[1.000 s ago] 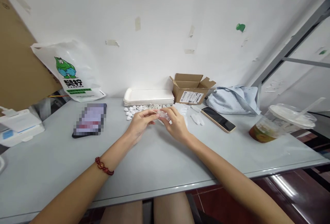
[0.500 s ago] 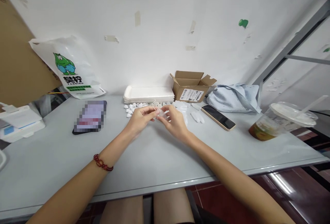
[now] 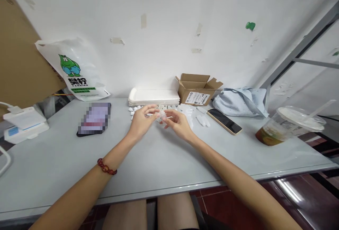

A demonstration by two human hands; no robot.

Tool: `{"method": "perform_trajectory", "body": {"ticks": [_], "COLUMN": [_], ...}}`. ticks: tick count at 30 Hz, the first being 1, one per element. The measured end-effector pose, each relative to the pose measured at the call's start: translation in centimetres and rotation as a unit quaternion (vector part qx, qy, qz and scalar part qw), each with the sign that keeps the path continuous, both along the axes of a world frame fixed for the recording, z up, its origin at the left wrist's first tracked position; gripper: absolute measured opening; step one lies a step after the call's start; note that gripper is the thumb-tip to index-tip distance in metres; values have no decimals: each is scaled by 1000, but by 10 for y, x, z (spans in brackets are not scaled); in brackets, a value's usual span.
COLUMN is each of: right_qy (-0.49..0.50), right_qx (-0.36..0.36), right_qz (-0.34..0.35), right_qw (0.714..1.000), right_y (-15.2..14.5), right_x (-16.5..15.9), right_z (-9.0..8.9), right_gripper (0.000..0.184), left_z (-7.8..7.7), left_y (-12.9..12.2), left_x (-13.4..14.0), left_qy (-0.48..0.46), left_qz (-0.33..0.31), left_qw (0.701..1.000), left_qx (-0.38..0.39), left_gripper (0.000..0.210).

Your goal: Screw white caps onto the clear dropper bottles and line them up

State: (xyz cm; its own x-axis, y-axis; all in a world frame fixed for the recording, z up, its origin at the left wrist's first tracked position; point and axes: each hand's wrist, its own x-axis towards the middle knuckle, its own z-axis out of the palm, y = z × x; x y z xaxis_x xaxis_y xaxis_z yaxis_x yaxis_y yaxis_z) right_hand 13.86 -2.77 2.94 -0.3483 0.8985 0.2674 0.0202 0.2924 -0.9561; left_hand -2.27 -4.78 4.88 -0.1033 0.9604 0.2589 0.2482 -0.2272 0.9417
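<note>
Between my fingertips is a small translucent white plastic piece (image 3: 162, 114), too small to name more exactly. My left hand (image 3: 143, 121) pinches it from the left, and my right hand (image 3: 178, 124) has thumb and fingers closed on it from the right. A thin pale cord shows just behind the piece. Several small white caps (image 3: 135, 109) lie beyond my left hand, partly hidden by it. To the right of my right hand are flat translucent plastic pieces (image 3: 202, 120) and a clear plastic sheet or bag (image 3: 186, 108).
Behind my hands stand a stack of white trays (image 3: 155, 96) and an open cardboard box (image 3: 197, 97). A phone (image 3: 225, 120), a light blue cloth bag (image 3: 241, 101) and a drink cup (image 3: 274, 131) sit to the right. Leftward are another phone (image 3: 94, 119) and a white plastic bag (image 3: 79, 71).
My fingers have turned the small translucent piece, which now stands more upright and shows more plainly. My right fingers are spread a little wider. The view has shifted slightly.
</note>
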Motion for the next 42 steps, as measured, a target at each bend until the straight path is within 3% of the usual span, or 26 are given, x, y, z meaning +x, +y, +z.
{"method": "perform_trajectory", "body": {"ticks": [3, 6, 9, 13, 18, 22, 29, 33, 42], "right_qy": [35, 62, 83, 89, 44, -32, -132, -191, -232], "right_qx": [-27, -61, -93, -121, -124, -77, 44, 106, 196], "right_qz": [-10, -17, -6, 8, 76, 93, 15, -34, -99], "right_qw": [999, 996, 992, 989, 988, 992, 990, 975, 948], "right_y": [4, 5, 4, 3, 1, -1, 0, 4, 15], "right_x": [2, 2, 1, 2, 6, 6, 7, 10, 17], "right_z": [1, 3, 4, 6, 8, 9, 7, 6, 2], "right_gripper": [39, 41, 41, 38, 33, 28, 17, 14, 13], "left_z": [0, -3, -9, -13, -7, -5, -6, -4, 2], "left_y": [-2, -3, 0, 2, -2, -17, -45, -44, -38], "left_x": [2, 2, 1, 0, -9, -40, -95, -102, -105], "left_qy": [166, 281, 324, 333, 343, 377, 409, 431, 452], "left_qz": [9, -42, -75, -72, -74, -104, -103, -123, -166], "left_qw": [976, 926, 903, 897, 899, 898, 905, 894, 876], "left_qx": [143, 248, 272, 283, 263, 204, 57, 4, -23], "left_gripper": [31, 36, 39, 35, 35, 35, 40, 42, 46]}}
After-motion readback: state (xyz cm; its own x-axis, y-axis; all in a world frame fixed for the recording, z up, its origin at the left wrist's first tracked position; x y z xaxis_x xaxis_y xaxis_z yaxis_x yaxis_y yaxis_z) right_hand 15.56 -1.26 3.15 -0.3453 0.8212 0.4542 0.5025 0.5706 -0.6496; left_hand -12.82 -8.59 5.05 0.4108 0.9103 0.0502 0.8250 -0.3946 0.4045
